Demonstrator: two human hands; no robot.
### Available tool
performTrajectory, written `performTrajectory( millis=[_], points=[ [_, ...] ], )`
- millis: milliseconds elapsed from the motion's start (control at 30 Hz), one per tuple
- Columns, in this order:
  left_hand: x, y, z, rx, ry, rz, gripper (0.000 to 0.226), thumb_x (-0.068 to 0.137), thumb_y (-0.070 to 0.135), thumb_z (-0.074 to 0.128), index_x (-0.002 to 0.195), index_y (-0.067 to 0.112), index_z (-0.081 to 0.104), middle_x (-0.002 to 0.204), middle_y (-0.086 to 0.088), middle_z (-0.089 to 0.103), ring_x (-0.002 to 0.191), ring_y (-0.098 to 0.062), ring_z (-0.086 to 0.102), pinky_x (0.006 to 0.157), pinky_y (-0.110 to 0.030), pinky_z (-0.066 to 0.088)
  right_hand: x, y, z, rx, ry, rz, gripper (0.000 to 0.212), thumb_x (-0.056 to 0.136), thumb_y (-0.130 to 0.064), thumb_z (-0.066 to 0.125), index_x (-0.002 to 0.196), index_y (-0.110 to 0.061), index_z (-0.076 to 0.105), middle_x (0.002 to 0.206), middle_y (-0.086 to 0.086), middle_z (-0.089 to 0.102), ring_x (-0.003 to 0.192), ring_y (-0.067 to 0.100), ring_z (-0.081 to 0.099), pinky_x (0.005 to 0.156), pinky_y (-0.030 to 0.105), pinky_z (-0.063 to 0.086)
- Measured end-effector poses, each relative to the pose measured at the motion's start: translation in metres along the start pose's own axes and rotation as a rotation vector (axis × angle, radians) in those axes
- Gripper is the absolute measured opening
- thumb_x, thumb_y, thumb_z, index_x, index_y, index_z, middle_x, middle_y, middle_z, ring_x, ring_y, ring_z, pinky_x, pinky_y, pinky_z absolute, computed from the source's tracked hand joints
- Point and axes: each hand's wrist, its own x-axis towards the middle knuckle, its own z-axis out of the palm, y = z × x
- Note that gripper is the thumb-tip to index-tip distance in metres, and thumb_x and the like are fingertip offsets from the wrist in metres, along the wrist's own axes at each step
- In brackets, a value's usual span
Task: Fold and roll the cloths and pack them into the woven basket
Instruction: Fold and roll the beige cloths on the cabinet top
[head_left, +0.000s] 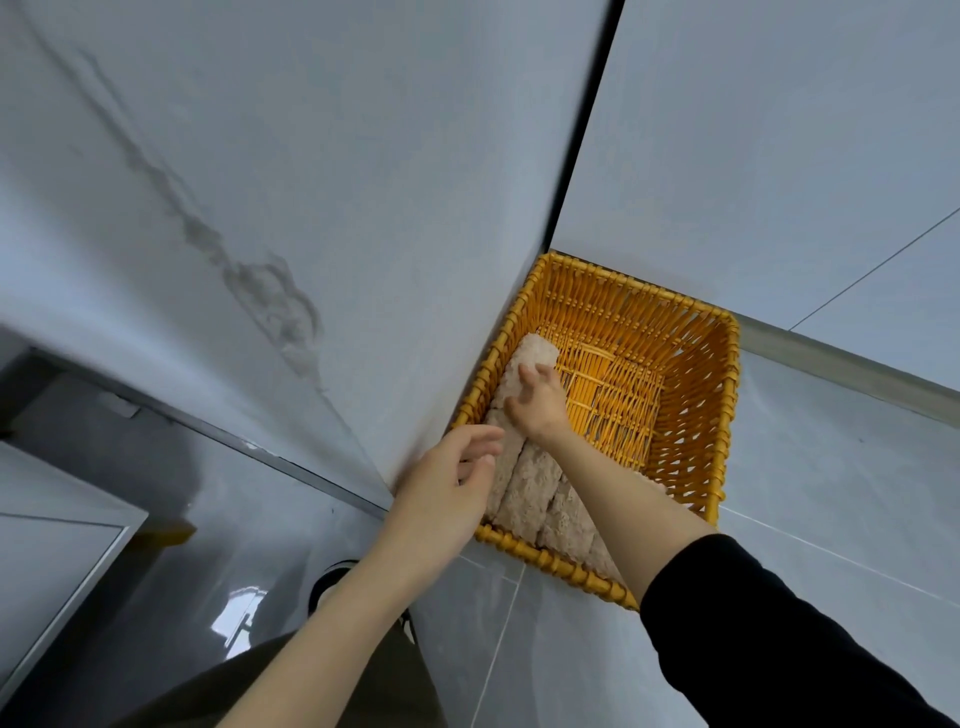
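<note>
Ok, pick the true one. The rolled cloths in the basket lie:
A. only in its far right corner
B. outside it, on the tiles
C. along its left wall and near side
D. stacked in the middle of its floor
C: the rolled cloths line the left wall and near edge of the woven basket, while the far right of its floor shows bare weave.

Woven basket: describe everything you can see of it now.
The woven basket looks like orange-yellow wicker, rectangular and open-topped, sitting on the pale tiled floor in a corner. Fuzzy beige rolled cloths line its left side and near end; the remaining bottom is bare. The right hand rests on the long left roll; the left hand hovers at the near-left rim.
</note>
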Motion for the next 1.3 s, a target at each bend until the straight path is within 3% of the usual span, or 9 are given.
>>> performTrajectory(
  millis=[167,367,500,633,767,933,1000,1100,1300],
  points=[
    [-0.004,0.004,-0.001,-0.002,0.006,0.007,0.027,0.098,0.018,0.046,0.116,0.036,0.054,0.113,0.021,0.060,0.106,0.008,0.052,0.075,-0.005,0.036,-0.001,-0.001,-0.007,-0.162,-0.181,0.014,0.070,0.096,-0.031,0.053,0.153,-0.017,0.015,0.160,0.011,0.004,0.147,0.032,0.007,0.117,0.037,0.013],
    [-0.016,0.014,-0.007,-0.037,0.013,0.022,0.029,0.098,0.016,0.047,0.104,0.044,0.054,0.105,0.025,0.061,0.097,0.017,0.052,0.071,0.001,0.038,-0.033,-0.019,-0.041,0.048,-0.019,-0.051,0.042,0.095,-0.016,0.049,0.136,-0.015,0.049,0.142,0.013,0.046,0.132,0.030,0.039,0.110,0.038,0.032],
    [-0.027,0.024,-0.015,-0.050,0.029,0.037,0.028,0.098,0.014,0.046,0.104,0.040,0.054,0.106,0.022,0.061,0.094,0.013,0.053,0.067,0.004,0.037,-0.075,-0.034,-0.071,0.211,-0.009,-0.152,0.034,0.096,-0.013,0.049,0.130,-0.013,0.054,0.129,0.004,0.057,0.115,0.018,0.054,0.088,0.023,0.044],
    [-0.049,0.035,-0.021,-0.044,0.050,0.028,0.025,0.098,0.014,0.046,0.112,0.032,0.057,0.107,0.017,0.062,0.100,0.004,0.055,0.069,-0.005,0.039,-0.132,-0.050,-0.102,0.330,-0.046,-0.224,0.028,0.095,-0.014,0.050,0.122,-0.019,0.059,0.111,-0.002,0.062,0.092,0.004,0.057,0.066,0.006,0.042],
    [-0.074,0.051,-0.029,-0.068,0.085,0.002,0.023,0.097,0.013,0.046,0.112,0.028,0.055,0.111,0.008,0.063,0.101,-0.007,0.056,0.061,-0.005,0.042,-0.191,-0.068,-0.131,0.353,-0.096,-0.317,0.027,0.095,-0.014,0.053,0.119,-0.022,0.060,0.107,-0.005,0.066,0.085,-0.001,0.058,0.068,0.006,0.042],
    [-0.115,0.088,-0.051,-0.186,0.174,0.094,0.024,0.097,0.010,0.047,0.113,0.026,0.056,0.114,0.005,0.065,0.107,-0.014,0.059,0.091,-0.027,0.047,-0.254,-0.107,-0.172,0.309,-0.154,-0.469,0.025,0.095,-0.017,0.055,0.118,-0.025,0.061,0.105,-0.007,0.068,0.086,0.011,0.063,0.076,0.024,0.051],
    [-0.136,0.101,-0.065,-0.247,0.225,0.159,0.025,0.097,0.008,0.047,0.113,0.025,0.057,0.112,0.004,0.066,0.106,-0.015,0.060,0.092,-0.031,0.048,-0.277,-0.131,-0.187,0.301,-0.153,-0.551,0.024,0.095,-0.017,0.055,0.115,-0.027,0.062,0.104,-0.009,0.068,0.085,0.019,0.063,0.074,0.025,0.051],
    [-0.168,0.114,-0.091,-0.301,0.292,0.227,0.025,0.097,0.009,0.047,0.116,0.024,0.057,0.114,0.005,0.066,0.104,-0.014,0.062,0.092,-0.033,0.049,-0.310,-0.171,-0.205,0.309,-0.180,-0.664,0.024,0.095,-0.018,0.055,0.115,-0.030,0.062,0.103,-0.012,0.069,0.080,0.008,0.064,0.074,0.020,0.049],
    [-0.231,0.125,-0.164,-0.334,0.482,0.291,0.026,0.098,0.009,0.045,0.114,0.024,0.057,0.112,0.006,0.067,0.101,-0.014,0.063,0.091,-0.032,0.050,-0.354,-0.263,-0.204,0.263,-0.241,-0.867,0.027,0.094,-0.012,0.054,0.117,-0.025,0.061,0.102,-0.009,0.069,0.083,0.012,0.066,0.083,0.028,0.053]
  ],
)
